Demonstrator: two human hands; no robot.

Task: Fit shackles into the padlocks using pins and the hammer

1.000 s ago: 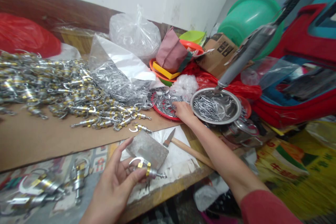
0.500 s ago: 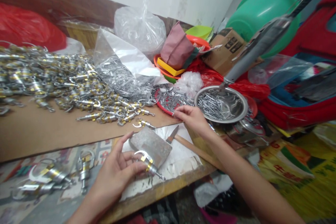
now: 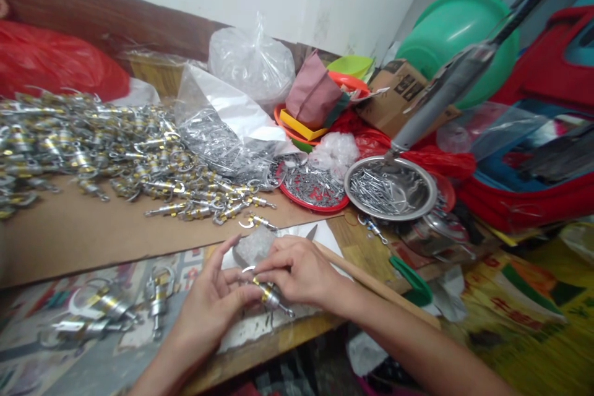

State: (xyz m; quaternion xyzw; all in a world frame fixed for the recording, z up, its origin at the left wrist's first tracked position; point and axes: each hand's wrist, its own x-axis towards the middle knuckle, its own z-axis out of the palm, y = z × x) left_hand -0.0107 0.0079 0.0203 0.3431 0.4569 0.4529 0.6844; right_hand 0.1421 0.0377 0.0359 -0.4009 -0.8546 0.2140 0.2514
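Observation:
My left hand (image 3: pixel 211 306) pinches a small silver and gold metal clasp (image 3: pixel 269 296) over the near table edge. My right hand (image 3: pixel 299 269) has its fingers closed at the clasp's hooked end, touching it; what it holds between its fingertips is too small to make out. Both hands sit over a grey stone block (image 3: pixel 253 246) on white paper. A hammer (image 3: pixel 366 278) lies just right of the hands, its handle running toward the table edge.
A large heap of finished clasps (image 3: pixel 102 148) covers the brown cardboard (image 3: pixel 93 235). A red plate of small metal parts (image 3: pixel 315 189) and a steel bowl of pins (image 3: pixel 390 189) stand behind the hands. Several clasps (image 3: pixel 106 312) lie at the near left. Plastic bags, boxes and a green basin (image 3: pixel 457 31) crowd the back.
My right hand has drawn back from the red plate to the clasp in my left hand and closed on its hooked end. My left hand has stayed where it was.

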